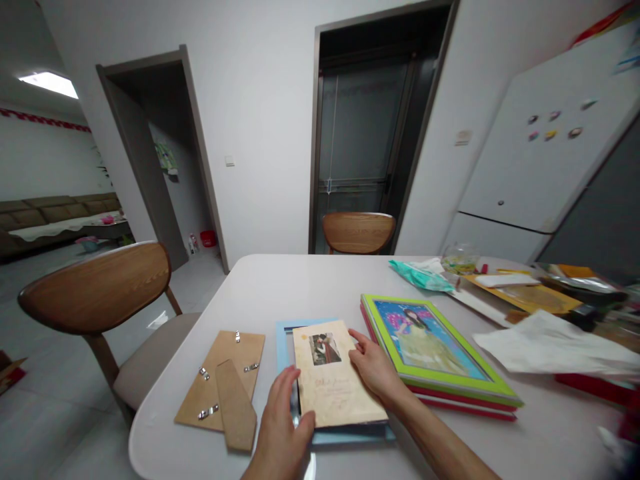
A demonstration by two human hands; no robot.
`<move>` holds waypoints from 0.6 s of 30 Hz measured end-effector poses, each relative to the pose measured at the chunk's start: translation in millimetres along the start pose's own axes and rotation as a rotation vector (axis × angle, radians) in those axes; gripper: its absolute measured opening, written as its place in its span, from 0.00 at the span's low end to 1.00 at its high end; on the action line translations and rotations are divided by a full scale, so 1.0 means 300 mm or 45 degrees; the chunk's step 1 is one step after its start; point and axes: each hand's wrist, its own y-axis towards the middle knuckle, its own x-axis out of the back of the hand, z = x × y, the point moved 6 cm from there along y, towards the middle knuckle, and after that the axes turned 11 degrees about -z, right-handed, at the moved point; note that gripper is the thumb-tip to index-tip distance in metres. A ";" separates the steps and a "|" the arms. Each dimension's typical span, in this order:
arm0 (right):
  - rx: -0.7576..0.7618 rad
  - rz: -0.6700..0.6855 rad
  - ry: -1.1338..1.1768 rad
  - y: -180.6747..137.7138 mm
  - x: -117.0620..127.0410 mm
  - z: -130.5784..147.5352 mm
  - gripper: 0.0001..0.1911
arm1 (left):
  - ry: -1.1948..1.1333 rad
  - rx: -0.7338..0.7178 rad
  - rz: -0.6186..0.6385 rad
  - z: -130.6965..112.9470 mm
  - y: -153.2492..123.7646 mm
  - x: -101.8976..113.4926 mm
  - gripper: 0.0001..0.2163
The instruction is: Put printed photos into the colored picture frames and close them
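Left hand (284,417), right hand (374,369) half open, touching card (333,390).

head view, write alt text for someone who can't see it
A person's left hand and right hand are at opposite edges of a cream printed sheet lying over a light blue frame on a white table. To the left lies a brown backing board with metal clips; to the right, a green-framed picture tops a stack.
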 end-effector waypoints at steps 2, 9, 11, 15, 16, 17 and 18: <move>0.095 -0.042 -0.178 0.015 -0.011 0.002 0.26 | 0.173 -0.189 0.153 -0.017 -0.021 -0.024 0.25; 0.299 -0.087 -0.373 0.004 -0.064 0.053 0.23 | 0.471 -0.444 0.384 -0.039 -0.049 -0.052 0.14; 0.412 -0.096 -0.515 -0.010 -0.071 0.062 0.22 | 0.495 -0.440 0.419 -0.045 -0.045 -0.046 0.12; 0.583 -0.043 -0.771 -0.035 -0.084 0.052 0.18 | 0.523 -0.424 0.471 -0.052 -0.029 -0.033 0.11; 0.604 -0.032 -0.801 -0.040 -0.086 0.047 0.18 | 0.520 -0.423 0.477 -0.053 -0.025 -0.030 0.11; 0.619 -0.026 -0.824 -0.044 -0.087 0.044 0.17 | 0.514 -0.426 0.481 -0.054 -0.022 -0.028 0.11; 0.632 -0.024 -0.843 -0.048 -0.088 0.041 0.16 | 0.508 -0.430 0.482 -0.056 -0.020 -0.026 0.11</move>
